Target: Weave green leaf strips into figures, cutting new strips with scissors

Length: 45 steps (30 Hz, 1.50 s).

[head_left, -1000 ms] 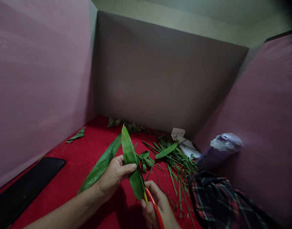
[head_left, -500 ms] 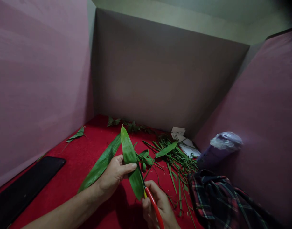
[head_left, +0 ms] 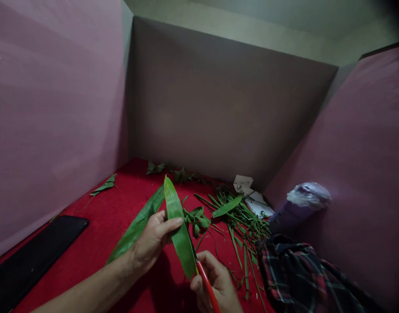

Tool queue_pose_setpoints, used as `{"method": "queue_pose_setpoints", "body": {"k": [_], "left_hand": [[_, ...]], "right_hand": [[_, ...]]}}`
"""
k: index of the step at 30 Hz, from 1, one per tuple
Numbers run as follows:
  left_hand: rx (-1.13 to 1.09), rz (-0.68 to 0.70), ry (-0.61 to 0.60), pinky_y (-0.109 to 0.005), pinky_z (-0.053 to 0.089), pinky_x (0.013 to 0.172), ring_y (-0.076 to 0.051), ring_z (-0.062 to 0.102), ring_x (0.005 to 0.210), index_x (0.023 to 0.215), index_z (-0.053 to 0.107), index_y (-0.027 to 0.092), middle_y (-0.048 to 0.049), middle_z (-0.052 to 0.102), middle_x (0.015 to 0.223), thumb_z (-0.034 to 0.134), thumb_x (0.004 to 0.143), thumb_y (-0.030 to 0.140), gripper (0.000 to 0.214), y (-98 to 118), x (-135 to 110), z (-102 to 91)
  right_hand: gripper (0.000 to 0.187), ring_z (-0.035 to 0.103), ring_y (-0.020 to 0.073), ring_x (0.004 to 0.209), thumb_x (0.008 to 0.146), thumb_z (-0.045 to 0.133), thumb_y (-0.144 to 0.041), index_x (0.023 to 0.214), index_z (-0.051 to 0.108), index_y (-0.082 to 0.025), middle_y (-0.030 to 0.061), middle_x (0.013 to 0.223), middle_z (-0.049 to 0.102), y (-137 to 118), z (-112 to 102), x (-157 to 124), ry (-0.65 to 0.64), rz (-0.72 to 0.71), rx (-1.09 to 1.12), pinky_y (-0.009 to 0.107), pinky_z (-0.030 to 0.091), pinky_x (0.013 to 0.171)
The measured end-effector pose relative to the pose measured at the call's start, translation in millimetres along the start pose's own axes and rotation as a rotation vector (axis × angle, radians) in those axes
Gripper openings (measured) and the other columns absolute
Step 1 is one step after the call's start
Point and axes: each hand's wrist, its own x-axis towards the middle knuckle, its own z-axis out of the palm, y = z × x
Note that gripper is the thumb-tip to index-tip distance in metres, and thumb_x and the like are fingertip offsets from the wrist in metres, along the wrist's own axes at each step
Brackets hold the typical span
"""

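Observation:
My left hand (head_left: 160, 230) pinches a long green leaf (head_left: 180, 237) near its middle, thumb on top, its pointed tip upward. My right hand (head_left: 217, 280) is wrapped round scissors (head_left: 205, 278) with red and yellow handles. Their dark blade lies along the right edge of the held leaf, close to its lower end. Whether the blades are apart cannot be made out. Beneath and left of my left hand, larger green leaves (head_left: 137, 226) lie on the red cloth (head_left: 121, 208).
A pile of cut green stems (head_left: 238, 217) lies to the right, with white papers (head_left: 253, 200) behind it. Farther right are a purple plastic-wrapped roll (head_left: 297, 204) and plaid fabric (head_left: 297, 269). A black flat object (head_left: 39, 252) lies at left. Walls (head_left: 232, 104) enclose the cloth.
The held leaf has shifted slightly down and left against my left thumb. The scissors have moved a little down toward the leaf's lower end and tilted slightly.

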Motion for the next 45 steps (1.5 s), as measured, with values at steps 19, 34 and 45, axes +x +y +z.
{"method": "queue_pose_setpoints", "body": {"k": [19, 34, 45], "left_hand": [[0.026, 0.007, 0.06, -0.022, 0.05, 0.056, -0.012, 0.059, 0.056, 0.08, 0.063, 0.011, -0.0032, 0.067, 0.069, 0.072, 0.067, 0.021, 0.019, 3.7, -0.6, 0.0], [-0.004, -0.056, -0.04, -0.029, 0.055, 0.058, -0.016, 0.063, 0.059, 0.084, 0.064, 0.01, -0.0077, 0.069, 0.073, 0.07, 0.071, 0.02, 0.018, -4.0, 3.6, -4.7], [-0.008, -0.08, -0.064, -0.031, 0.055, 0.058, -0.016, 0.062, 0.057, 0.086, 0.064, 0.011, -0.007, 0.068, 0.073, 0.07, 0.071, 0.022, 0.019, -9.7, 2.7, -5.3]], "right_hand": [[0.056, 0.023, 0.0068, 0.051, 0.066, 0.057, -0.069, 0.087, 0.051, -0.017, -0.0055, 0.062, 0.038, -4.1, -0.5, -3.0, -0.098, -0.063, -0.1, 0.02, 0.02, 0.046], [0.048, 0.02, 0.0053, 0.047, 0.065, 0.065, -0.061, 0.084, 0.05, -0.018, -0.0063, 0.061, 0.038, -8.3, 1.9, -3.3, -0.055, 0.015, 0.034, 0.017, 0.017, 0.04], [0.055, 0.02, 0.0032, 0.04, 0.065, 0.062, -0.065, 0.09, 0.051, -0.018, -0.0091, 0.053, 0.033, -4.9, -2.5, -3.6, -0.1, 0.012, 0.071, 0.015, 0.017, 0.036]]}}
